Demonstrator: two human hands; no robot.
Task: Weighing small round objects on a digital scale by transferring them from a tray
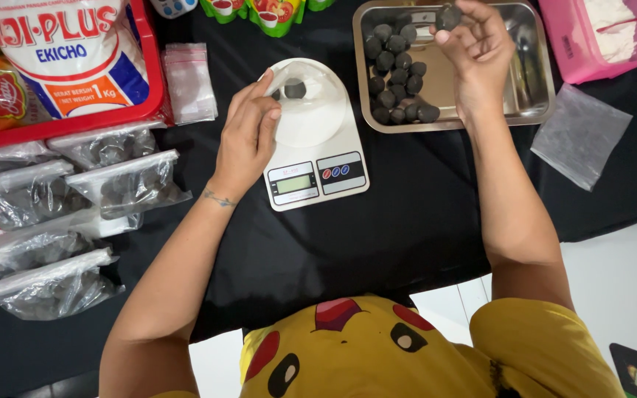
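Observation:
A white kitchen scale (317,151) stands on the black cloth. On its round platform lies a clear plastic bag (306,99) with one dark ball inside. My left hand (248,136) holds the bag's open edge at the left of the scale. My right hand (475,51) hovers over a steel tray (536,92) and pinches a dark ball (449,18) between the fingertips. Several more dark balls (398,70) lie clustered in the tray's left half.
Several filled, sealed clear bags (75,214) are stacked at the left. A red tray (152,81) holds a large white sack. A stack of empty bags (189,81) lies beside it. A loose bag (580,133) and a pink tub of white powder (606,33) sit at the right.

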